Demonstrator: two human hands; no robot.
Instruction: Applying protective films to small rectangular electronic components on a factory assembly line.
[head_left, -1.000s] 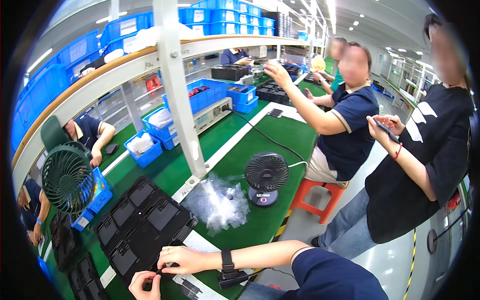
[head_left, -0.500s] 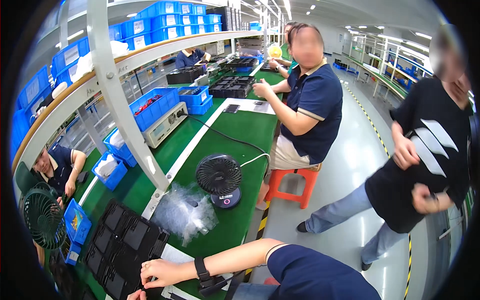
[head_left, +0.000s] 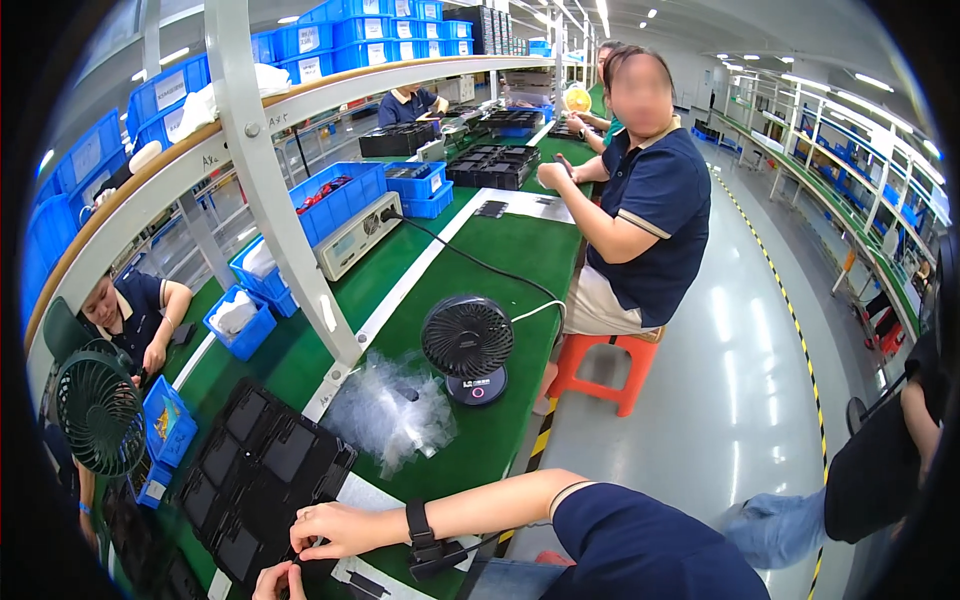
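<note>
At the near edge of a black compartment tray (head_left: 262, 468), my right hand (head_left: 340, 528) is closed in a pinch, its fingertips low over the tray's corner. My left hand (head_left: 276, 582) touches close beside it, thumb and fingers pressed together, partly cut off by the lower edge. Something small and dark seems to sit between the fingers, too hidden to name. Flat dark rectangular pieces (head_left: 290, 452) lie in the tray's compartments. Around my right wrist is a black strap (head_left: 420, 525) with a dark device.
Clear plastic bags (head_left: 390, 412) are heaped beyond the tray, beside a black desk fan (head_left: 467, 340). White paper (head_left: 375, 494) lies by my right forearm. A white shelf post (head_left: 265, 170) rises at the bench. A co-worker (head_left: 650, 210) sits on an orange stool (head_left: 610, 372).
The view has shifted slightly, so the bench appears farther right. The person in black has moved toward the right edge and is mostly out of view. My hands stay together at the tray.
</note>
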